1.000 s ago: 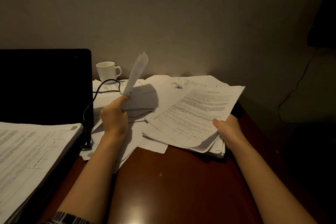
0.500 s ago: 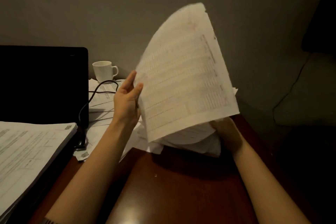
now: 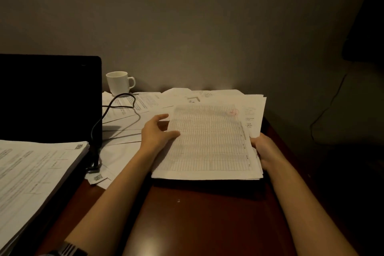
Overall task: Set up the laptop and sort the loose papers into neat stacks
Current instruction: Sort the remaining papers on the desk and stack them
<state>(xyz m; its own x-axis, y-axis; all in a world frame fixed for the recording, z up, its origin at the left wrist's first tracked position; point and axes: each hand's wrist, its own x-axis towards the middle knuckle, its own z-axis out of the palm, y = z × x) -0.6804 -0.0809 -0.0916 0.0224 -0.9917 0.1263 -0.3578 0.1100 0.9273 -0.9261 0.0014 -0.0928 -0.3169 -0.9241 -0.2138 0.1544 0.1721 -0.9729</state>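
- both forearms reach forward from the near edge of the dark wooden table (image 3: 203, 224) toward a stack of papers (image 3: 209, 143) lying at its middle right.
- the left hand (image 3: 155, 134) sits at the stack's left edge, thumb laid on top of the gridded top sheet, the other fingers stretched toward the far side with tips hidden under the edge; it pinches the sheet lightly.
- the right hand (image 3: 265, 149) grips the stack's right edge, fingers curled round it; the fingertips cannot be seen.
- the stack's near edge hangs just above the table, casting a shadow.
- more loose sheets (image 3: 133, 110) spread flat behind and to the left of the stack, reaching the wall.
- the laptop (image 3: 49, 97) stands open at far left, screen dark; a second pile of papers (image 3: 35, 174) rests over its lower part.
- a black cable (image 3: 116, 106) loops across the loose sheets beside the laptop.
- a white mug (image 3: 119, 82) stands upright near the wall, just right of the screen.
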